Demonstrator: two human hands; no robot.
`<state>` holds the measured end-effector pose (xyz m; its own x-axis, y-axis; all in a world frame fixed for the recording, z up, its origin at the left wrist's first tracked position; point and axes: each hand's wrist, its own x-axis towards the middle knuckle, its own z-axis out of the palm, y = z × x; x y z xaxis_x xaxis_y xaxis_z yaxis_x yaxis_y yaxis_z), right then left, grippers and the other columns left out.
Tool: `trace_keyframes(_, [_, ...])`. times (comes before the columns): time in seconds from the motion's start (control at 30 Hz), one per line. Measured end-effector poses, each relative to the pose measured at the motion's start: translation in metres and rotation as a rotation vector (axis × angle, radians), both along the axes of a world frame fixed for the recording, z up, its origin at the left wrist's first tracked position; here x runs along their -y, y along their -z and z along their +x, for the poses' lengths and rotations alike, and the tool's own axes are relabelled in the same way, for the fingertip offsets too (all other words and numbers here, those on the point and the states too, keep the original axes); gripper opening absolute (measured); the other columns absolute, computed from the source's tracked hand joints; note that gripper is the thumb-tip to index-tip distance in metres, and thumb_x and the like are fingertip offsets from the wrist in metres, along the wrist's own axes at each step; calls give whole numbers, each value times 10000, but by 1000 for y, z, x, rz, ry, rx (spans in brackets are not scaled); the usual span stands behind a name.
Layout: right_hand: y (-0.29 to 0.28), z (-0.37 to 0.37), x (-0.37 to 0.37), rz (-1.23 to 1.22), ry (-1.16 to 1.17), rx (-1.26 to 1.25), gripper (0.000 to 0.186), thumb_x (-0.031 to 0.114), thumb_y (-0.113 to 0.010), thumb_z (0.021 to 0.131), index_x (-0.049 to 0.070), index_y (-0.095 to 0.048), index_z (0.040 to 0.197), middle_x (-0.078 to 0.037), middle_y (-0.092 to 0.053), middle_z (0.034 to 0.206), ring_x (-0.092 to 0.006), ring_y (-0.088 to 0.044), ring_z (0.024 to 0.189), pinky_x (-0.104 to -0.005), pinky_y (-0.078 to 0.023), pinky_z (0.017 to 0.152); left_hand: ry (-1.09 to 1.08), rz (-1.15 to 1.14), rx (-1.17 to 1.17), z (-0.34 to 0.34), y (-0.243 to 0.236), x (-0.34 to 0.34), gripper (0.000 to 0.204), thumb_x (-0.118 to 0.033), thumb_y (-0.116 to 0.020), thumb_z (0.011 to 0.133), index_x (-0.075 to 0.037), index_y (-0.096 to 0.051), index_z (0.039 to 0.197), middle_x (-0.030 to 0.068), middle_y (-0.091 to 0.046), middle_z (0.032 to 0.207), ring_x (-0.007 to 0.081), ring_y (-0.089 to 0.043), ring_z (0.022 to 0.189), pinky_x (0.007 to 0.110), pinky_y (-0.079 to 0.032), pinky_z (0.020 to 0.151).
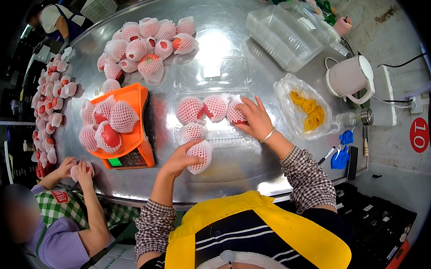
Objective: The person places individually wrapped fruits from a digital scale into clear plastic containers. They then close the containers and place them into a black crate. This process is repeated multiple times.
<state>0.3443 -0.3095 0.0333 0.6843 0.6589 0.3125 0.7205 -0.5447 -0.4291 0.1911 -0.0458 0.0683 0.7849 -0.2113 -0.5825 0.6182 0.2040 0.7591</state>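
Observation:
My left hand [177, 160] grips a red fruit in a white foam net [200, 157], over the near-left corner of a clear plastic clamshell box [230, 137]. Inside the box, a row of three netted fruits lies along its far side, with another netted fruit [193, 131] below the left one. My right hand [257, 119] has its fingers and thumb around the rightmost netted fruit [235, 110] of that row. The box's lid [184, 78] is folded back flat, away from me, with a white label on it.
An orange-topped scale [146, 123] bearing several netted fruits stands left of the box. Netted fruits [136, 49] are heaped beyond it. Stacked clear boxes [288, 37], a bag of yellow bands [310, 108] and a kettle [350, 75] are right. A co-worker's hands [85, 174] hold a fruit at left.

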Motion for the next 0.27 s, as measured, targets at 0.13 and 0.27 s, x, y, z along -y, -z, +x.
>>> trace_keyframes(0.13, [-12,-3,-9,-131,76,-20,590,291,-808,657,115,-565,1165,-158,-569,1193,-316,-535,1139,-491,-309,1091,5,-16,-6,0,3,-1,701,-18,-710,704,49,-457,1355,100,-612,1158,153,-606,1008,285,-488,881])
trace_keyframes(0.27, [-1,-8,-15,-135,178,-101,625,369,-814,637,146,-572,1169,-125,-571,1227,-303,-543,1131,-509,-277,1103,-2,-14,20,0,3,0,697,-17,-705,708,45,-456,1356,98,-607,1167,150,-601,1017,282,-485,885])
